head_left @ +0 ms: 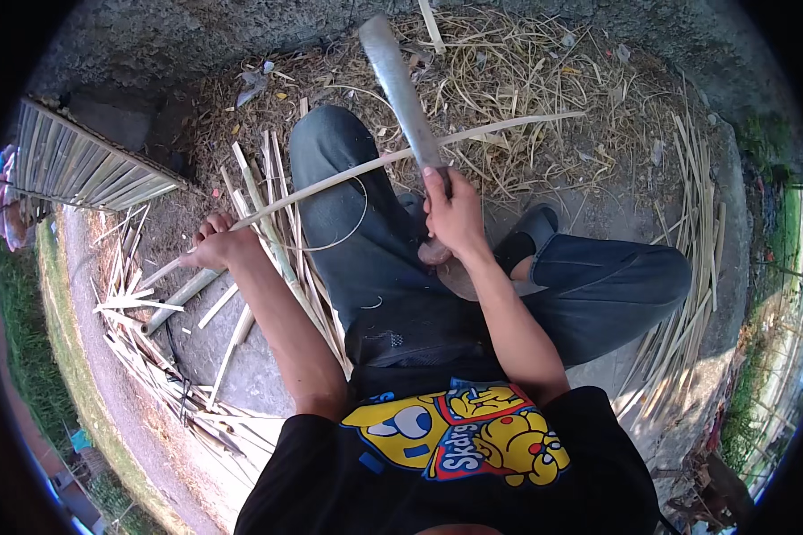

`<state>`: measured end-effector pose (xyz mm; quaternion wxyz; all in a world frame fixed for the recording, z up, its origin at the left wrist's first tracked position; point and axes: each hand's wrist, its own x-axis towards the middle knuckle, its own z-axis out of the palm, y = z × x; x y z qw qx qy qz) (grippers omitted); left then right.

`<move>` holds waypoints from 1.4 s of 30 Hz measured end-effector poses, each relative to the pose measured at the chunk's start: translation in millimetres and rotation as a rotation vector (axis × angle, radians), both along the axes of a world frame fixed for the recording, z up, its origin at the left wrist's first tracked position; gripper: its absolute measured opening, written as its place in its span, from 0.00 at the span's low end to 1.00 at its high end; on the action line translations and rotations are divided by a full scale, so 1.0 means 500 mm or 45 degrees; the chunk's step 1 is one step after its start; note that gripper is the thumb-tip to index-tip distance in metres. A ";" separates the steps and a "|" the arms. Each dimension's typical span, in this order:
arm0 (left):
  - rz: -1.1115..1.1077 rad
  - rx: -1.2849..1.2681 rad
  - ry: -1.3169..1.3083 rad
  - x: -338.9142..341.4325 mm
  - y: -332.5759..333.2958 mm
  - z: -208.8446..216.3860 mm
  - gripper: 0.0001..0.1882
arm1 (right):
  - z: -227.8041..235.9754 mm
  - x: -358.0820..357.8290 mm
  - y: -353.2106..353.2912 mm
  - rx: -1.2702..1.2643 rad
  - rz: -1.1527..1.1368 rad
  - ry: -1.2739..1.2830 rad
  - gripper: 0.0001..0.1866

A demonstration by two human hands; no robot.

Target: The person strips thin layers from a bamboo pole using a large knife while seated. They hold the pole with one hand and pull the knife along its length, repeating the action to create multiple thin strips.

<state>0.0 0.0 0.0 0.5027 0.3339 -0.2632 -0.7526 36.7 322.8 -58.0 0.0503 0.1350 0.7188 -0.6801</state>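
Note:
My left hand is closed round the near end of a long pale bamboo strip. The strip slants up to the right across my raised left knee, and its far end reaches past the blade. In my right hand is a machete, gripped by its handle, with the broad grey blade pointing up and away from me. The blade crosses the strip just beyond my right fingers; whether it touches, I cannot tell. A thin curled shaving loops beside the strip over my left leg.
Split bamboo strips and a thicker bamboo pole lie at the left. More long strips are spread along the right. Tangled shavings cover the ground ahead, below a rough wall. A slatted bamboo panel stands far left.

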 end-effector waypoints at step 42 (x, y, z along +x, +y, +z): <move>-1.204 -0.647 0.121 0.163 0.126 -0.101 0.15 | 0.084 0.067 0.001 -0.333 0.004 0.037 0.18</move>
